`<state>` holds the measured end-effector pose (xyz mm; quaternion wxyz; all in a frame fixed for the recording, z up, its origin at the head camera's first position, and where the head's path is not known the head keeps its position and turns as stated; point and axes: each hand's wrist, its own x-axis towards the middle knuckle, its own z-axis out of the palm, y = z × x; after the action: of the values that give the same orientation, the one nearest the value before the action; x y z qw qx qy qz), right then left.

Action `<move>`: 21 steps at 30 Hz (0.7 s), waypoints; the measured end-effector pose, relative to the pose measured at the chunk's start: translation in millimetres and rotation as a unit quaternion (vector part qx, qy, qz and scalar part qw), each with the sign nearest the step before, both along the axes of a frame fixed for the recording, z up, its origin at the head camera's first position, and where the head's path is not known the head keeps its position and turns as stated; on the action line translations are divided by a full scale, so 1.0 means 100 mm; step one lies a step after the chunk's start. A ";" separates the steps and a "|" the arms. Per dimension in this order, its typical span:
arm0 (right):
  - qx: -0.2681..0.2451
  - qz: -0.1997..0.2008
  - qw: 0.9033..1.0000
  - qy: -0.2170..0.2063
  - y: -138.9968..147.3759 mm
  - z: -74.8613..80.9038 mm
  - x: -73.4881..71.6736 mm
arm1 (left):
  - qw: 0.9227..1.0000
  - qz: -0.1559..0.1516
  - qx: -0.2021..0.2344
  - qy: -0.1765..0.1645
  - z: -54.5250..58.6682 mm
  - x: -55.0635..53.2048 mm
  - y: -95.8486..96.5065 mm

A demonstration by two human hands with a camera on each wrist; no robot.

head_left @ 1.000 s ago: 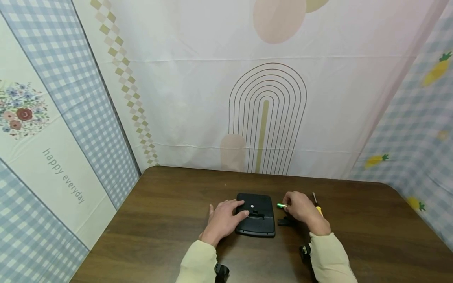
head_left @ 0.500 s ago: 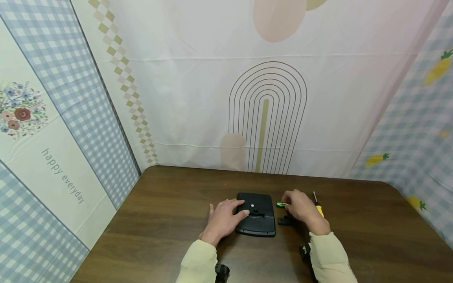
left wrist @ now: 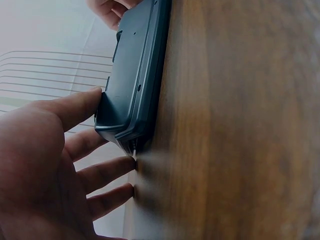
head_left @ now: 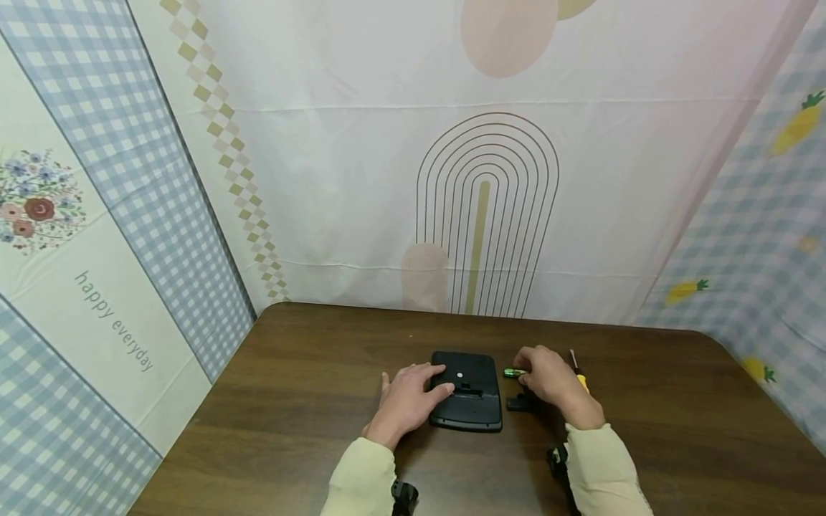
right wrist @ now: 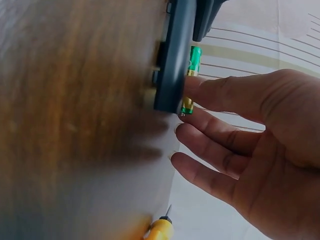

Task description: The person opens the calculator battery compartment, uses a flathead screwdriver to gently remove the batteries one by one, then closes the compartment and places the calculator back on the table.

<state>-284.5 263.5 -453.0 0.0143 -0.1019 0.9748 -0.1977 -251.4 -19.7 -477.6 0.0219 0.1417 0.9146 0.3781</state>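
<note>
A black flat device, shaped like a desk calculator [head_left: 466, 416], lies back side up on the table, with an open slot across its middle. My left hand [head_left: 408, 401] rests on its left side, thumb and index finger on the back; in the left wrist view the other fingertips reach down by the edge to the tabletop. Right of the device, my right hand [head_left: 545, 376] pinches a small green and gold battery [right wrist: 194, 60] between thumb and fingers, one end sticking out. A small black cover [head_left: 518, 404] lies just in front of that hand.
A yellow-handled screwdriver [head_left: 582, 380] lies right of the right hand, partly hidden by it, tip pointing away. The brown wooden table [head_left: 290, 401] ends at a patterned cloth backdrop [head_left: 348, 215] behind. Checked cloth hangs on both sides.
Both hands, the device and the cover stay in place. The battery turns slightly in the right hand's fingertips.
</note>
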 end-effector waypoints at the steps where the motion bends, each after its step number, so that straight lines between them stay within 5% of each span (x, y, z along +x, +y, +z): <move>1: -0.001 0.000 1.000 -0.001 0.00 0.01 0.01 | 1.000 0.000 0.001 0.000 0.00 0.00 0.00; 21: -0.020 -0.020 0.999 -0.026 0.03 0.18 0.12 | 1.000 -0.002 0.000 0.006 0.00 0.01 0.01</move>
<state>-272.8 266.8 -435.1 0.0342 -0.0778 0.9718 -0.2198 -250.6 -19.1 -477.2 0.0169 0.1456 0.9144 0.3774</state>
